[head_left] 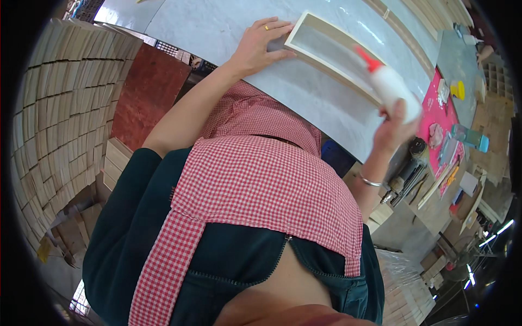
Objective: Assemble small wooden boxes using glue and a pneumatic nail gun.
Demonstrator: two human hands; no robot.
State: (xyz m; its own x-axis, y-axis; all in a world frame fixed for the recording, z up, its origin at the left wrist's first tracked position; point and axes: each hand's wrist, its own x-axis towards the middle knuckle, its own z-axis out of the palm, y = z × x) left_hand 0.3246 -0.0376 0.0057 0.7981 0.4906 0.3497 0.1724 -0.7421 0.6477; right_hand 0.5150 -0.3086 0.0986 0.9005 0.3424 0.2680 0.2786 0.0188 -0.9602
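1 btl [392, 89] in R fingers [400, 110], L fingers [280, 55] @frame [326, 70].

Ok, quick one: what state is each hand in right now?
Left hand: fingers and thumb spread at the left end of the wooden frame; whether it grips cannot be told.
Right hand: closed, holding the white bottle.

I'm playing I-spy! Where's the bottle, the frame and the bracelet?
Bottle [392, 91], head view: on its white body.
Frame [333, 73], head view: on its near long side.
Bracelet [371, 182], head view: on its band.
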